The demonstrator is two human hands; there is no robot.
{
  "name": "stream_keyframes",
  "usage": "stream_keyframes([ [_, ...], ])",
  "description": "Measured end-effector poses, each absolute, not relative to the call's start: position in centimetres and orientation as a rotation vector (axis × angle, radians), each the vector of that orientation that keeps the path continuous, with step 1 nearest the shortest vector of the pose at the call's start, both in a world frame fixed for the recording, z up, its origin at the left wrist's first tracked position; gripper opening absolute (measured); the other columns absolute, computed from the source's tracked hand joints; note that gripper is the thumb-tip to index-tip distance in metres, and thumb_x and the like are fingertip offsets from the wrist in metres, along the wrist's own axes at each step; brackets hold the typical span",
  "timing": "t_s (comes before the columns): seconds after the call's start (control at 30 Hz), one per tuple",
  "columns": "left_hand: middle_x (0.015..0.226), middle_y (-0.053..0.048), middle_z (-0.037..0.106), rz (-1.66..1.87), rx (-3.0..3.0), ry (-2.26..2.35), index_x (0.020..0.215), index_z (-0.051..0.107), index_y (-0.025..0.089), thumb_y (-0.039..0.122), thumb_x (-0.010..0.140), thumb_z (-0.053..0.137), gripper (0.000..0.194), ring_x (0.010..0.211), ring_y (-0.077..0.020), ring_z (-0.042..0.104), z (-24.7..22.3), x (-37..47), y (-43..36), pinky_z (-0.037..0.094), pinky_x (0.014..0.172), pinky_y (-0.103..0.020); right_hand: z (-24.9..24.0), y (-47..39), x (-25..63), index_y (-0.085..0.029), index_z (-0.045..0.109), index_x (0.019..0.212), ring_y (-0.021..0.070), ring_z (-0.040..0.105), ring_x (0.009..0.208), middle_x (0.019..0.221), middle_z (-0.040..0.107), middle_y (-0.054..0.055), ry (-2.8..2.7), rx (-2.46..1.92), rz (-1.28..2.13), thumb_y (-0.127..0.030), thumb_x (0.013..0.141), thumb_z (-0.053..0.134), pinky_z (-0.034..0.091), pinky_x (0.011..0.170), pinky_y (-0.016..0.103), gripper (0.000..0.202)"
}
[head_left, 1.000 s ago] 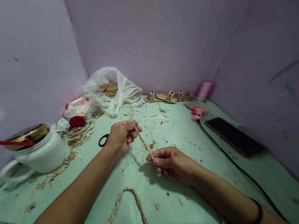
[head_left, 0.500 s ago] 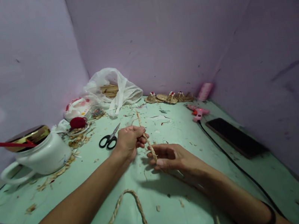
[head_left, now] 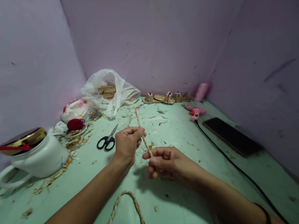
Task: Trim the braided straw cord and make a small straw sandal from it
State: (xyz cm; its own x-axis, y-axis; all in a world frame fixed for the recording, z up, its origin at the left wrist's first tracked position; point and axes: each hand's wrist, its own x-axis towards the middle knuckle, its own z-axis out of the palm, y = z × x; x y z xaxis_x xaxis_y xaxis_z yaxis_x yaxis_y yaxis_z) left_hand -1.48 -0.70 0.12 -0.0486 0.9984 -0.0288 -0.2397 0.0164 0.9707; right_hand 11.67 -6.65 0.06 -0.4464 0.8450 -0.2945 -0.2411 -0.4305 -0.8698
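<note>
A braided straw cord (head_left: pixel 145 141) runs between my two hands over the middle of the table. My left hand (head_left: pixel 128 142) pinches it between thumb and fingers, and its thin tip points up and away past them. Lower down, my right hand (head_left: pixel 167 162) has thumb and forefinger closed on the same cord. More braided cord (head_left: pixel 138 208) lies in a loop at the table's near edge; whether it joins the held piece is hidden. Black-handled scissors (head_left: pixel 108 141) rest just left of my left hand, blades pointing away.
Left stands a white mug (head_left: pixel 42 159) with a gold lid and red stick. Behind are a plastic bag (head_left: pixel 112 91) holding straw strips and small woven hats (head_left: pixel 168 97). Right lie a pink glue gun (head_left: pixel 196 112), its black cable and a phone (head_left: pixel 231 135). Fibre scraps litter the green table (head_left: pixel 181 205).
My right thumb and forefinger have closed on the cord, where the fingers were more spread around it before. The whole view has shifted slightly.
</note>
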Motion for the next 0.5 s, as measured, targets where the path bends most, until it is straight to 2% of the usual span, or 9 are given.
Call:
stream_keyframes([
  [0.17, 0.059, 0.001, 0.057, 1.265, 0.92, 0.964, 0.07, 0.059, 0.011, 0.024, 0.054, 0.067, 0.022, 0.036, -0.0018, 0.035, 1.3, -2.8, 0.1, 0.016, 0.033, -0.016, -1.1, -6.1, 11.8, -0.012, 0.063, 0.083, 0.0084, 0.058, 0.046, 0.057, 0.063, 0.0, -1.002, -1.033, 1.937, -0.032, 0.059, 0.074, 0.039, 0.047, 0.02, 0.033],
  [0.33, 0.051, 0.002, 0.053, 1.325, 0.882, 1.029, 0.058, 0.053, 0.011, 0.02, 0.054, 0.065, 0.016, 0.036, -0.0024, 0.038, 1.6, -3.5, 1.0, 0.019, 0.031, -0.015, -1.3, -6.2, 11.9, -0.012, 0.064, 0.083, 0.0082, 0.058, 0.045, 0.056, 0.062, -0.001, -1.009, -1.02, 1.994, -0.031, 0.063, 0.072, 0.04, 0.046, 0.019, 0.029],
  [0.5, 0.042, 0.004, 0.046, 1.327, 0.872, 1.158, 0.053, 0.048, 0.013, 0.016, 0.057, 0.058, 0.011, 0.032, -0.0031, 0.034, -0.1, -2.8, 1.7, 0.018, 0.03, -0.016, -0.6, -6.7, 11.7, -0.013, 0.065, 0.074, 0.0078, 0.055, 0.045, 0.052, 0.061, -0.001, -1.265, -0.984, 1.812, -0.035, 0.067, 0.068, 0.04, 0.047, 0.02, 0.023],
])
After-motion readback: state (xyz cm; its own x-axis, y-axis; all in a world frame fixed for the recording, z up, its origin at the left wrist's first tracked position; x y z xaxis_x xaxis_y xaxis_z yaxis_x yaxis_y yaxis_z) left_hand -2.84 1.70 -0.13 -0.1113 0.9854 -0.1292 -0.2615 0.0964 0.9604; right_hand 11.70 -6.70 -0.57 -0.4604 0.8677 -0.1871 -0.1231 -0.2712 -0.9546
